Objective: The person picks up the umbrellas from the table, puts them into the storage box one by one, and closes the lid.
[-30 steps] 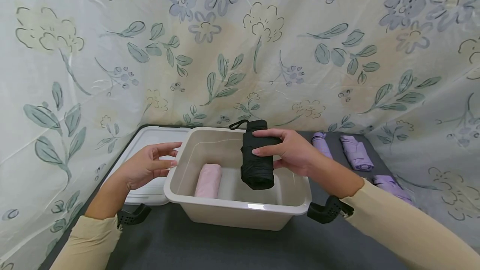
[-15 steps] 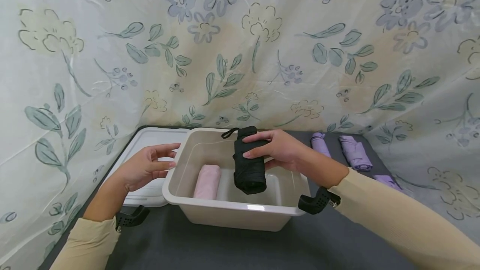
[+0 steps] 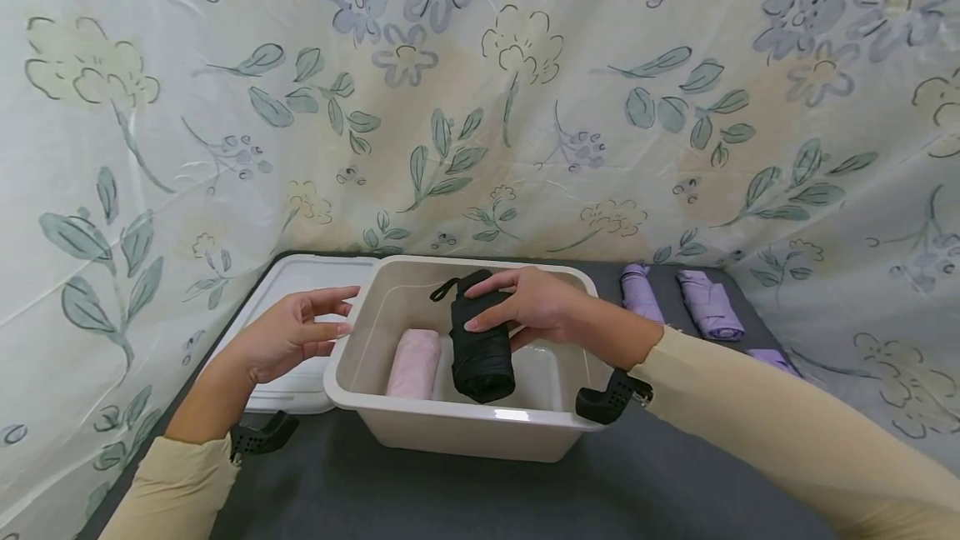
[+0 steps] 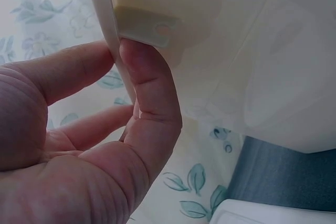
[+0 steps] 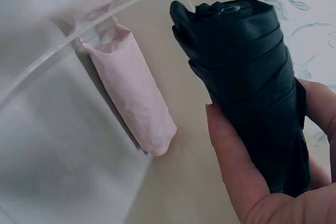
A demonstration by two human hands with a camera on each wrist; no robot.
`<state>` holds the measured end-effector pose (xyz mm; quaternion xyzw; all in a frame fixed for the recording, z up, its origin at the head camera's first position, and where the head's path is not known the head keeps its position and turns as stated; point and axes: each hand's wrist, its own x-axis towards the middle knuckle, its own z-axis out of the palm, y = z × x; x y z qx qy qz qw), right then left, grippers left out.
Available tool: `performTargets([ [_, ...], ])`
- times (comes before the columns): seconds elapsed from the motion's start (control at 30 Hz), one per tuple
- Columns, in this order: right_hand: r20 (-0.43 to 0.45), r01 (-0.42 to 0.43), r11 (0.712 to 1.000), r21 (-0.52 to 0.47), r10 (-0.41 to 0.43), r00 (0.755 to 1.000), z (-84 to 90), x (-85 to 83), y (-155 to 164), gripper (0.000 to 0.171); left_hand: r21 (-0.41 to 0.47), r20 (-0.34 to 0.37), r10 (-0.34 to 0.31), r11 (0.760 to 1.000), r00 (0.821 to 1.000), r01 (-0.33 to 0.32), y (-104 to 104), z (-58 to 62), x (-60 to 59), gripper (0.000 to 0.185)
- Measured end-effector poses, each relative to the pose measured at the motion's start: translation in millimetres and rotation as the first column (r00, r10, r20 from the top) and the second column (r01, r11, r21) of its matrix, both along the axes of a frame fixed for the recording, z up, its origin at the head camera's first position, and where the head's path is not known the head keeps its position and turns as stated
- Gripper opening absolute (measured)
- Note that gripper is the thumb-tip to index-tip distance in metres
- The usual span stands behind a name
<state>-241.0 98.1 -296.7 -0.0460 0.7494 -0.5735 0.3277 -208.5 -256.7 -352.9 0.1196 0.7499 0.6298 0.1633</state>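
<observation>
Lowered into bin (image 3: pixel 360 390) beside pink umbrella (image 3: pixel 416 363): black umbrella (image 3: pixel 480 348), right hand (image 3: pixel 528 307) gripping; left hand (image 3: pixel 288 336) open

backdrop: pale floral cloth (image 3: pixel 525 107), blue-green leaves | surface: dark grey table (image 3: pixel 450 498) | light: soft, even

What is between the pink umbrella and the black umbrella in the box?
Nothing: the right wrist view shows only bare bin floor between the pink umbrella and the black umbrella.
</observation>
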Motion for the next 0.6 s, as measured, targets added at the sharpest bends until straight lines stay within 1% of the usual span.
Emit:
performTargets([
  [0.13,0.001,0.0,1.0,0.018,0.0,1.0,-1.7,0.8,-8.1,0.052,-0.004,-0.006,-0.004,1.0,1.0,0.004,0.0,-0.9,-1.0,0.069],
  [0.4,-0.016,-0.011,0.995,0.102,0.013,1.0,-6.5,-5.2,-23.8,0.049,-0.006,-0.004,-0.004,1.0,1.0,0.004,-0.3,-0.6,-0.8,0.069],
  [0.6,0.013,-0.075,0.989,0.124,0.074,0.997,-8.0,-8.7,-32.1,0.045,-0.013,-0.005,0.002,1.0,1.0,-0.002,-0.2,-1.0,-0.3,0.07],
])
